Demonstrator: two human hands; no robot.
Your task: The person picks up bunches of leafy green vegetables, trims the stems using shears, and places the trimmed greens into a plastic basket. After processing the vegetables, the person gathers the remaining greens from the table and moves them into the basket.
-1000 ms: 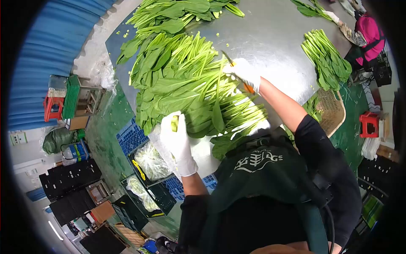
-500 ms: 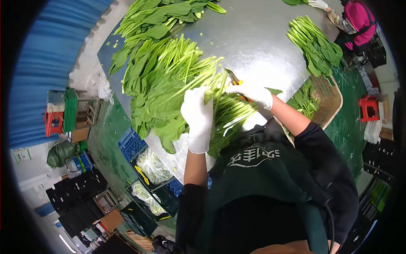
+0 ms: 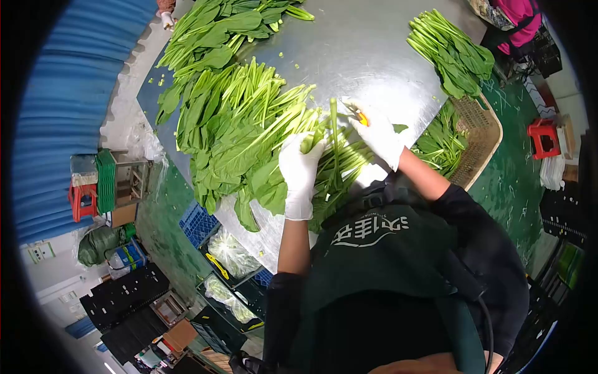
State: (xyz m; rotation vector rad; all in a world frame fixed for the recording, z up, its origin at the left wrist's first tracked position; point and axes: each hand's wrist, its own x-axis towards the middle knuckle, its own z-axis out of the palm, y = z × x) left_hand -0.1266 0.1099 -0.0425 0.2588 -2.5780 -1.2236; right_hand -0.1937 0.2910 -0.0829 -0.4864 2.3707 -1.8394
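Observation:
My left hand (image 3: pixel 301 167), in a white glove, is closed around the stem of a leafy green vegetable (image 3: pixel 335 140). One pale stalk stands up between my two hands. My right hand (image 3: pixel 378 135), also gloved, grips a small knife with a yellow-orange handle (image 3: pixel 363 118); most of it is hidden by the fingers. A large pile of leafy greens (image 3: pixel 230 118) lies left of my left hand. More stems (image 3: pixel 349 161) with their leaves lie beneath both hands, against my apron.
Greens lie at the far left of the metal table (image 3: pixel 355 56), with another bunch (image 3: pixel 448 56) at the right. A tan plastic basket (image 3: pixel 489 140) holds more. Crates (image 3: pixel 233 287) with bagged vegetables stand lower left. Another person's hand (image 3: pixel 167 20) shows top left; someone in pink (image 3: pixel 520 28) is top right.
My right hand has moved slightly up and right, and the blade is turned away from the stalk. The view has shifted; another person's hand now shows at the top left.

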